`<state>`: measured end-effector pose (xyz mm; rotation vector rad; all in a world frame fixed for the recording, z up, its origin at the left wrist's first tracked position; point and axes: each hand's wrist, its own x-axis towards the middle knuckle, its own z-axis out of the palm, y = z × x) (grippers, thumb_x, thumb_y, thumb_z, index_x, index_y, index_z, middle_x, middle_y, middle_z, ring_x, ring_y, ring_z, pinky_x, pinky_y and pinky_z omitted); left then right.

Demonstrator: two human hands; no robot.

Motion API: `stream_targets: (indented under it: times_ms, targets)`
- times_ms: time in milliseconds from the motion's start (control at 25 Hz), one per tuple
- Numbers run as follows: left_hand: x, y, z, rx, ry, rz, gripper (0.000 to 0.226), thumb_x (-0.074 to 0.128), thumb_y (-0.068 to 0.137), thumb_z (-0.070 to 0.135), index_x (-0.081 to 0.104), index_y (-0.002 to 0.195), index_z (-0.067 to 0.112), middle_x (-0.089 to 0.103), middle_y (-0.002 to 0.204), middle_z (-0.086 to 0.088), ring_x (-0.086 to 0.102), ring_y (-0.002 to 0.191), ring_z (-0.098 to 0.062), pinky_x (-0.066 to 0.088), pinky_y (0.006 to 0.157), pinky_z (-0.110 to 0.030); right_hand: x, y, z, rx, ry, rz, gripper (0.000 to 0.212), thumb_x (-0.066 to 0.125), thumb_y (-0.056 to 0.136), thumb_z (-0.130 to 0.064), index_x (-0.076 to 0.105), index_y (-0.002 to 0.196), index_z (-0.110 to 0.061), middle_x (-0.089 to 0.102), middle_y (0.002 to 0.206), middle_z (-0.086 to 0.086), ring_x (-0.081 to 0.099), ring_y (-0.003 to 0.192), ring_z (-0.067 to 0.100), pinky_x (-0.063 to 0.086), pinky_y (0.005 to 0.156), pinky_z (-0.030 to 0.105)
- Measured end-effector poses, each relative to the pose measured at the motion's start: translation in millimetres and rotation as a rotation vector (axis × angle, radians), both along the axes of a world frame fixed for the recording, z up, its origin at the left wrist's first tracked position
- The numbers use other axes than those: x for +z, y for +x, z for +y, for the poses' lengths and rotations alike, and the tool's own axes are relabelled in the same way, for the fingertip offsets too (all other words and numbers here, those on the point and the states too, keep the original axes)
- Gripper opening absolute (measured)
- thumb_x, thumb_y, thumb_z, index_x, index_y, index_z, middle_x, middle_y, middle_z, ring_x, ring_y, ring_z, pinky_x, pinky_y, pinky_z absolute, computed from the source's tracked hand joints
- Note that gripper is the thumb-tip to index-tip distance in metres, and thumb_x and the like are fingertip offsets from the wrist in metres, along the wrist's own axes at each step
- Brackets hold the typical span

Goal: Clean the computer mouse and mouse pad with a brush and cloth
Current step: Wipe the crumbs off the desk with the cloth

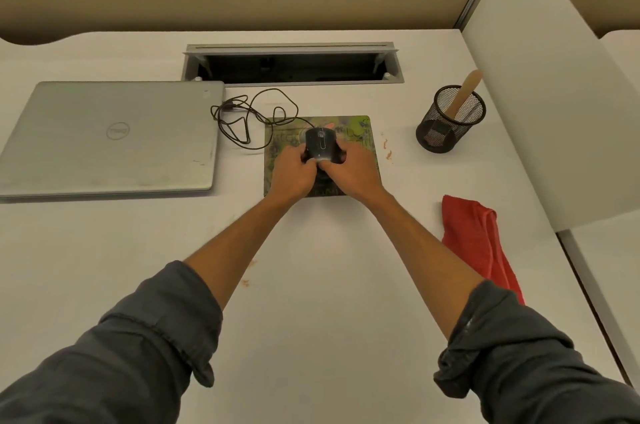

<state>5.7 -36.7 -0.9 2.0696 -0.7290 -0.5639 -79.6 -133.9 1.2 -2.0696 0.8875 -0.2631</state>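
A black wired computer mouse [320, 143] is over the green patterned mouse pad [360, 132] at the middle of the white desk. My left hand [292, 171] grips its left side and my right hand [353, 171] grips its right side. Its black cable [249, 118] lies coiled to the left of the pad. A red cloth [479, 243] lies crumpled on the desk to the right of my right forearm. A brush with a wooden handle [465, 94] stands in a black mesh cup [446, 122] at the back right; its bristles are hidden in the cup.
A closed silver laptop [110, 139] lies at the left. An open cable hatch [291, 65] is set in the desk behind the pad. A white divider panel [554, 94] bounds the right side. Small brown stains [388, 151] mark the desk beside the pad.
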Motion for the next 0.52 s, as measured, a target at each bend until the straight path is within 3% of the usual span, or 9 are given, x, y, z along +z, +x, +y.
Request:
stream_targets:
  times_ms: [120,200,280,400,520]
  targets:
    - [-1,1,5,-0.029,0.003,-0.021,0.017,0.051,0.088,0.011,0.064,0.095,0.006,0.066,0.089,-0.014,0.062,0.083,-0.029,0.052,0.072,-0.037,6,-17,2,0.011,-0.013,-0.021,0.050,0.066,0.087,-0.040,0.055,0.132,-0.021,0.065,0.123,0.006,0.060,0.110,0.023,0.052,0.090,0.034]
    - [-4,1,17,-0.028,0.013,-0.084,0.018,0.052,0.089,0.014,0.062,0.102,0.008,0.060,0.101,-0.012,0.058,0.092,-0.026,0.049,0.078,-0.035,8,-48,-2,-0.019,-0.147,0.077,0.057,0.061,0.089,-0.046,0.048,0.139,-0.023,0.055,0.138,0.003,0.052,0.124,0.023,0.044,0.099,0.041]
    - [-8,3,37,-0.027,0.011,-0.172,0.033,0.053,0.090,0.019,0.059,0.121,0.009,0.057,0.115,-0.011,0.055,0.101,-0.023,0.049,0.086,-0.036,8,-93,-9,-0.091,-0.349,0.203,0.056,0.056,0.091,-0.046,0.049,0.139,-0.020,0.052,0.141,0.003,0.048,0.127,0.025,0.041,0.100,0.043]
    - [-18,6,69,-0.092,0.066,-0.356,0.041,0.055,0.091,0.024,0.055,0.130,0.011,0.054,0.128,-0.011,0.049,0.116,-0.025,0.046,0.096,-0.040,2,-166,-9,-0.336,-0.595,0.361,0.055,0.053,0.091,-0.045,0.051,0.137,-0.016,0.049,0.143,0.008,0.044,0.129,0.029,0.037,0.103,0.048]
    - [-23,9,94,-0.146,0.134,-0.512,0.040,0.055,0.093,0.027,0.055,0.130,0.011,0.053,0.133,-0.010,0.045,0.123,-0.026,0.042,0.099,-0.043,-11,-206,1,-0.391,-0.598,0.553,0.060,0.050,0.093,-0.048,0.041,0.143,-0.017,0.034,0.152,0.013,0.034,0.136,0.037,0.034,0.104,0.056]
